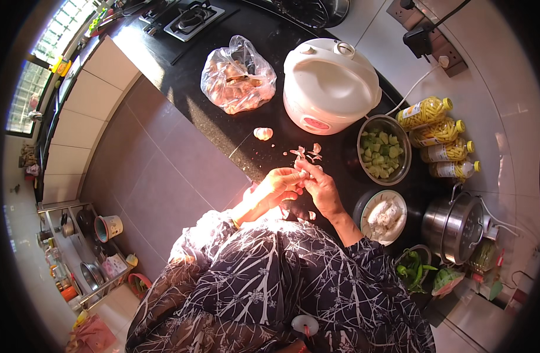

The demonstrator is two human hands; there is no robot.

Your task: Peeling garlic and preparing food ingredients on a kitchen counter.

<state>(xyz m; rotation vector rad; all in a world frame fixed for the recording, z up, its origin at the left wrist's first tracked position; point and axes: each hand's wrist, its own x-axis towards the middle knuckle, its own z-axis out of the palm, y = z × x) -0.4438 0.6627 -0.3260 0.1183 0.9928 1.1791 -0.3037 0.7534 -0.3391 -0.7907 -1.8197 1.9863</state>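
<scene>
My left hand (pixel 276 186) and my right hand (pixel 323 190) meet above the edge of the black countertop (pixel 248 152). Pinched between their fingertips is a small pale garlic clove (pixel 304 174), mostly covered by the fingers. Just beyond the hands, papery garlic skins (pixel 314 152) are scattered on the counter. A garlic bulb (pixel 263 133) lies farther off to the left, touched by neither hand. More skin flakes lie close to my body, below the hands.
Beyond are a white rice cooker (pixel 327 84) and a clear plastic bag (pixel 239 79) of pinkish-brown pieces. To the right stand a metal bowl (pixel 408 163) of chopped green vegetable, a plate (pixel 400 205) of white food, several yellow-capped bottles (pixel 442 129) and a steel pot (pixel 446 231).
</scene>
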